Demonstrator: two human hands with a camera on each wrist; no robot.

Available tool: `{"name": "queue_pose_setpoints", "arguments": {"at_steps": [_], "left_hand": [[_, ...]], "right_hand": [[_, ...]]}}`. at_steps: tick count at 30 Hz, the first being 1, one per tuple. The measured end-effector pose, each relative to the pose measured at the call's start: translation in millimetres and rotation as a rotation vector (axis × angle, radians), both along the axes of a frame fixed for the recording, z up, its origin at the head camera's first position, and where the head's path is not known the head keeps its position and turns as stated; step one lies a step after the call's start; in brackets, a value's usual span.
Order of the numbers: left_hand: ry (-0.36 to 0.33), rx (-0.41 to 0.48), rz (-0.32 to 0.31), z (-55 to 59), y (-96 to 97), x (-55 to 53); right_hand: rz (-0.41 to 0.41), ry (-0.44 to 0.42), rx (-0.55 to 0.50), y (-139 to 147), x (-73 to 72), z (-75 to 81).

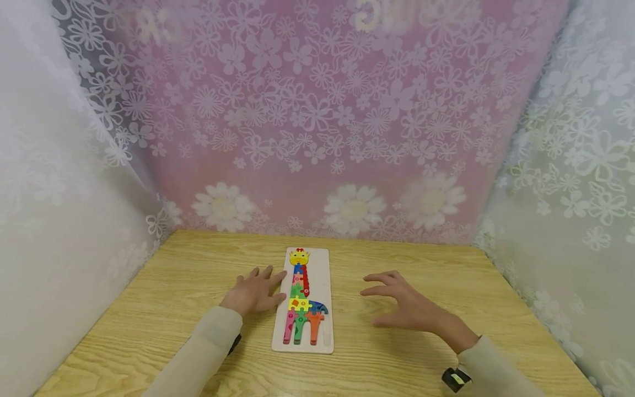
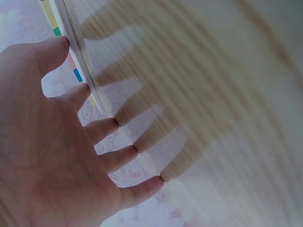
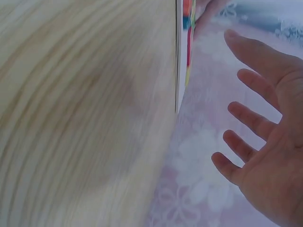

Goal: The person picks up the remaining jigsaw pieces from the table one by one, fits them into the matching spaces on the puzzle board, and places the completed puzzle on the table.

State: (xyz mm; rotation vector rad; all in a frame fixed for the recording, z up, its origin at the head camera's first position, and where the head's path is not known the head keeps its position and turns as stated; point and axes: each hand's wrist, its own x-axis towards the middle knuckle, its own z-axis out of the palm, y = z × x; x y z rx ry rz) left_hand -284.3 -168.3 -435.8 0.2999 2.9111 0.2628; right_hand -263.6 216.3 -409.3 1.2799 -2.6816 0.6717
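Note:
A giraffe jigsaw puzzle (image 1: 301, 304) of bright pieces lies in a pale board (image 1: 319, 275) on the table, its yellow head toward the back. At the board's lower right, a leg-shaped recess (image 1: 326, 331) shows pale. My left hand (image 1: 254, 292) rests with spread fingers along the left side of the board; in the left wrist view, thumb and index fingertip reach its edge, and the other fingertips touch the tabletop. To the right of the board, my right hand (image 1: 404, 303) hovers over the table, holding nothing, its fingers apart and slightly bent.
The wood-grain table (image 1: 198, 259) ends at the back against a pink flowered curtain (image 1: 317, 138). White flowered cloth (image 1: 585, 220) hangs along the right side, and another pale cloth (image 1: 74, 220) along the left. A black band (image 1: 455, 379) sits at the right wrist.

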Motion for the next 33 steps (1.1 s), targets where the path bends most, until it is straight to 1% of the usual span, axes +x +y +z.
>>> {"name": "queue_pose_setpoints", "arguments": {"at_steps": [5,8,14,19,22,26,28,33], "left_hand": [[0.002,0.001,0.001,-0.2,-0.5,-0.2],[0.001,0.005,0.003,-1.0,-1.0,-0.1],[0.004,0.016,0.001,-1.7,-1.5,-0.4],[0.003,0.005,0.007,-3.1,-1.5,-1.1],[-0.002,-0.001,0.01,-3.5,-1.4,-1.0],[0.0,-0.002,0.008,-3.7,-1.0,-0.8],[0.004,-0.003,0.007,-3.6,-1.0,-0.8],[0.007,-0.008,0.006,-3.8,-1.3,-0.6]], "right_hand": [[-0.01,0.085,0.009,31,-2.2,2.1],[-0.019,0.118,0.013,49,-3.1,2.0],[-0.042,0.136,0.043,80,-2.3,-3.0],[-0.067,0.113,0.061,101,-3.4,-9.5],[-0.078,0.072,0.076,110,-3.8,-11.2],[-0.065,-0.003,0.084,122,-4.9,-14.0],[-0.068,-0.022,0.088,126,-5.4,-16.8],[-0.062,-0.034,0.09,135,-7.9,-24.2]]}}
